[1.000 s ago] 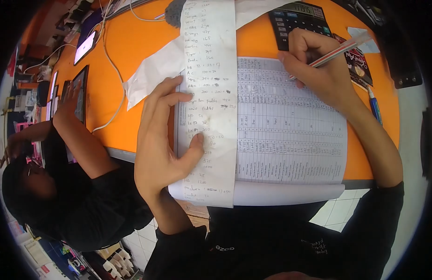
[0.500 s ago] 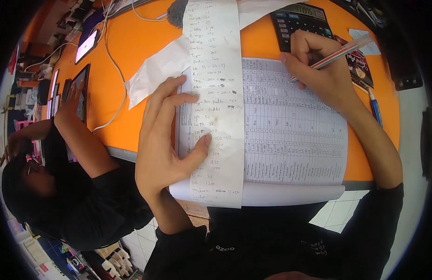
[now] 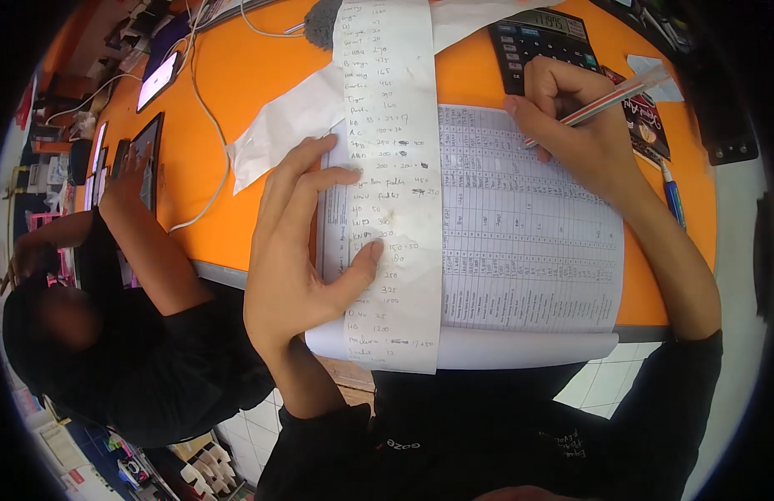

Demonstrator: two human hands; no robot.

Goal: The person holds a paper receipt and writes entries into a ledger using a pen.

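A long paper strip (image 3: 395, 209) with handwritten words and numbers lies across a stack of printed table sheets (image 3: 529, 275). My left hand (image 3: 303, 242) rests on the strip with thumb and fingers spread, pressing its left side against the sheets. Between the fingers of my right hand (image 3: 562, 125) is a pen (image 3: 612, 98) with red, white and green stripes. Its tip meets the sheet near the upper right, beside columns of handwritten figures. The sheets' near edge curls over the table's front edge.
A black calculator (image 3: 544, 46) sits beyond my right hand, and a dark red packet (image 3: 646, 125) beside it. At the right lies a blue pen (image 3: 673, 194). Cables, a lit phone (image 3: 157, 82) and a tablet (image 3: 151, 159) occupy the left. A co-worker's arm (image 3: 153, 242) reaches onto the orange table (image 3: 211, 238).
The paper strip has shifted very slightly to the right in view. Both hands keep nearly the same pose, and the pen tip stays near the same part of the sheet.
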